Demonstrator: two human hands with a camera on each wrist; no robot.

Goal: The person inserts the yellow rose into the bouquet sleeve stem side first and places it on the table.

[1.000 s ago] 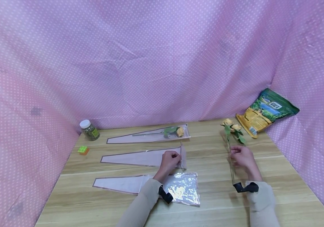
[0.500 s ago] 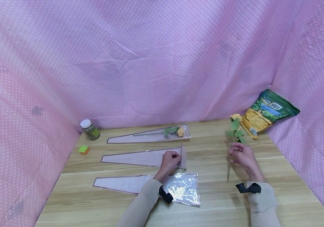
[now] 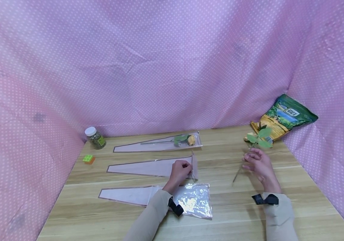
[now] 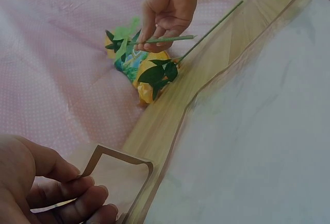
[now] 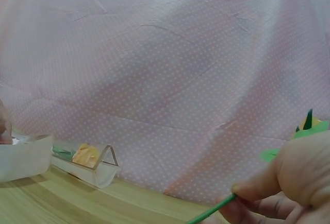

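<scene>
In the head view, my left hand (image 3: 180, 172) pinches the upper layer at the wide mouth of the middle clear flower sleeve (image 3: 148, 167), lifting its edge. The left wrist view shows my thumb and fingertips on the sleeve's brown-bordered corner (image 4: 98, 157). My right hand (image 3: 260, 165) pinches the green stem of a yellow rose (image 4: 167, 39) above the table. That stem slants down to the left, leaves toward the far side. A second yellow rose (image 4: 146, 92) lies on the table behind it, partly covered in the head view.
A sleeve (image 3: 126, 148) holding a rose (image 3: 191, 140) lies at the back; another sleeve (image 3: 194, 201) lies in front, under my left forearm. A lidded jar (image 3: 96, 138) and toy bricks (image 3: 89, 159) stand left. A green-and-yellow bag (image 3: 283, 117) leans on the curtain, right.
My right hand has lifted one rose off the other and tilted it, its stem end swinging up and left, its leaves to the right. The left hand has stayed at the sleeve mouth.
</scene>
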